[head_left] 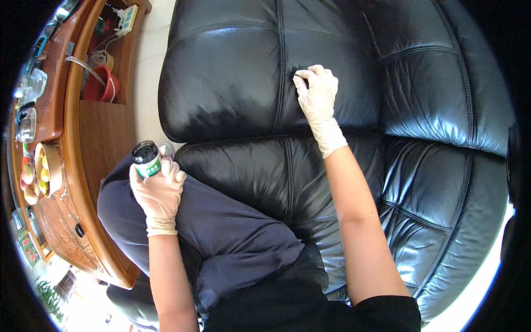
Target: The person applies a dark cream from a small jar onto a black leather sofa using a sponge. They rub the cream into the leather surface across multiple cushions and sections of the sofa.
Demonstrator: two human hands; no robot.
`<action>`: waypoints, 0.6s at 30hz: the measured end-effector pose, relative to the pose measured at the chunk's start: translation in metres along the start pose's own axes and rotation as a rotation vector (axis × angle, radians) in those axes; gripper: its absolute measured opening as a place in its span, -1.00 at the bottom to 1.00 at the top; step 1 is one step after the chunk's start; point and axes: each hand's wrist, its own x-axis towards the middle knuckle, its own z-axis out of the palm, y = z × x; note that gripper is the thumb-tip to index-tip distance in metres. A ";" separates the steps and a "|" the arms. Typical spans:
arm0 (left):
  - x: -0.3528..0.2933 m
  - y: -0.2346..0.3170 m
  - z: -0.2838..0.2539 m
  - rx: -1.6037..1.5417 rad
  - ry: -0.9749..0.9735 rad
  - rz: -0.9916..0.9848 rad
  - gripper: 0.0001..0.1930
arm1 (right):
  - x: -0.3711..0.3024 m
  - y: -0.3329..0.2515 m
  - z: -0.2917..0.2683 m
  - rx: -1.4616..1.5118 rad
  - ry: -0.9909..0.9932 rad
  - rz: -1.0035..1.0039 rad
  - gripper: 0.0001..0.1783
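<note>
The gloved left hand point(159, 193), wrapped around an open jar point(147, 159), holds it at the knee point(119, 191). The gloved right hand point(316, 88) is curled at the black sofa point(227, 72); its grip contents cannot be determined.

Open green-labelled jar point(148, 165), mouth up in left hand point(159, 195), black sofa point(227, 72)

Jar point(146, 160) in left hand point(159, 193), black sofa point(221, 72)

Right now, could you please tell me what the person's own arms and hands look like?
The left hand and right hand wear thin, off-white gloves with cuffs at the wrists. Beyond these, both forearms are bare; a short black sleeve shows on the right arm.
</note>
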 end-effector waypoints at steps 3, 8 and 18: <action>-0.003 0.004 -0.006 -0.003 -0.038 0.008 -0.34 | -0.023 -0.013 -0.012 0.047 -0.198 -0.017 -0.89; -0.001 0.003 -0.005 -0.019 -0.048 -0.018 -0.35 | -0.048 -0.014 -0.018 0.100 -0.236 -0.103 -0.88; -0.003 0.002 -0.003 -0.027 0.018 0.014 -0.47 | -0.030 -0.007 -0.010 0.014 -0.166 -0.011 -0.90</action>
